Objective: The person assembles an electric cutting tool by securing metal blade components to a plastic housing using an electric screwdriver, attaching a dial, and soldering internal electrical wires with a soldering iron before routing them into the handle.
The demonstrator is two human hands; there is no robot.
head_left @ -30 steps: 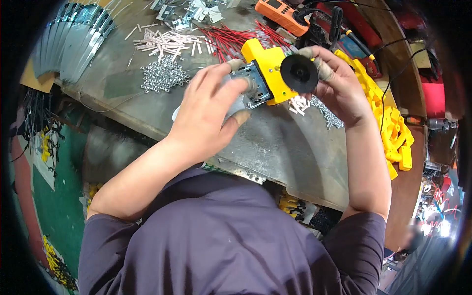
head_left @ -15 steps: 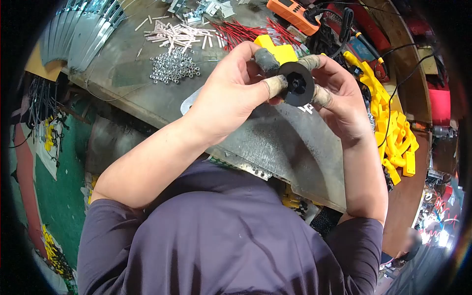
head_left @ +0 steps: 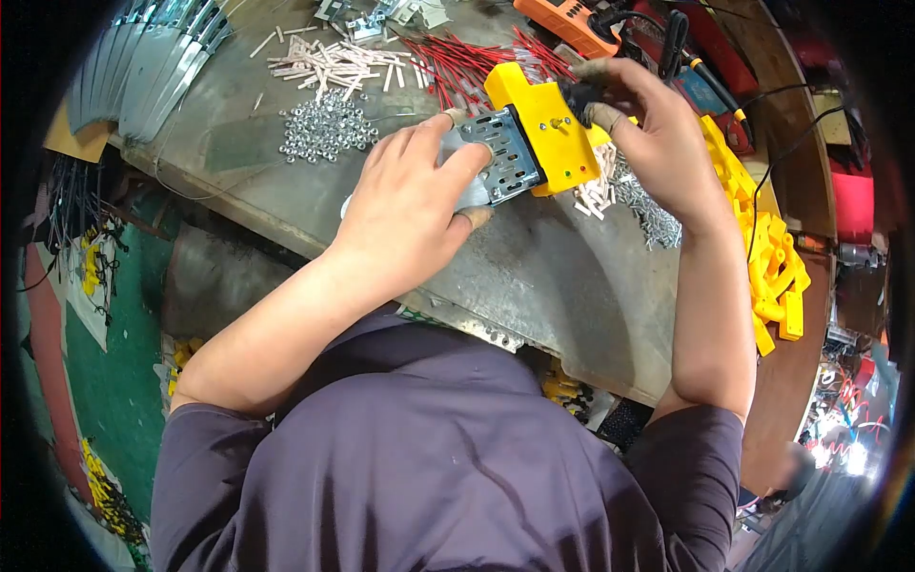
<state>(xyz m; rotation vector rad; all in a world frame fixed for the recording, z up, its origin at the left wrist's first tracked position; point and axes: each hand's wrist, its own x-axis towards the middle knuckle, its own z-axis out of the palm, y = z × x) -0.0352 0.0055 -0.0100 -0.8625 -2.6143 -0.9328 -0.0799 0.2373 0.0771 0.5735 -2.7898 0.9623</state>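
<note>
My left hand [head_left: 408,186] is closed on a slotted metal plate [head_left: 512,157], with its fingers and thumb over the near end. The plate's far end joins a yellow plastic housing [head_left: 553,138], which has a small brass-coloured stud and screws on its face. My right hand [head_left: 653,124] grips a black round knob [head_left: 578,100] at the housing's right side; whether the two are joined I cannot tell. Worn finger covers wrap several fingertips on both hands.
Metal nuts [head_left: 327,127], pale sticks [head_left: 334,65] and red wires [head_left: 453,62] lie on the grey bench [head_left: 534,276]. Screws [head_left: 650,210] and yellow parts [head_left: 777,276] are at right, an orange meter [head_left: 572,24] behind. Long metal blades [head_left: 157,71] stand far left.
The slotted plate and yellow housing have turned into view. My left hand has shifted from the black knob to the plate. My right hand has moved up and right with the knob.
</note>
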